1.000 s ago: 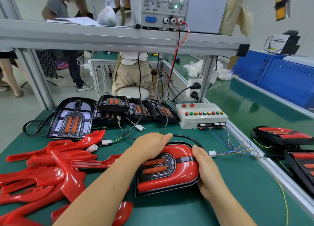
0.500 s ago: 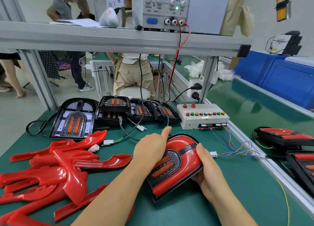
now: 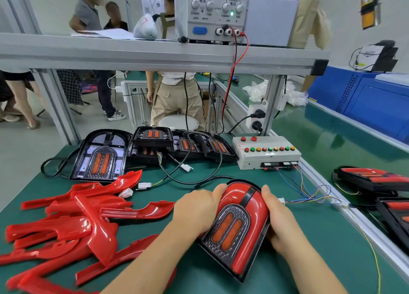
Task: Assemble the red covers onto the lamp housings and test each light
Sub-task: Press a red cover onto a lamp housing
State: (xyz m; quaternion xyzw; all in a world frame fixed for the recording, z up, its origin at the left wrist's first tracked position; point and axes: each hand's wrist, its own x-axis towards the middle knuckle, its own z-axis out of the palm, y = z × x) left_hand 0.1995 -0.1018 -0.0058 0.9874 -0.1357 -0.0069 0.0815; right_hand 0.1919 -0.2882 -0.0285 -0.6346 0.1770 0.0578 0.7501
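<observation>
- Lamp housing (image 3: 225, 229), sideways a second ago, now points arch-away at lower centre, red cover (image 3: 254, 207) on
- My left hand (image 3: 197, 209) and right hand (image 3: 280, 218) clasp its sides; testing likely next

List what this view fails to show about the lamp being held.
Head view only:
Left rim of the red-covered black lamp housing: behind the left hand.
Its right rim: behind the right hand.
Grey power supply display: cut off by the top edge.
White button box labels: too small.
</observation>
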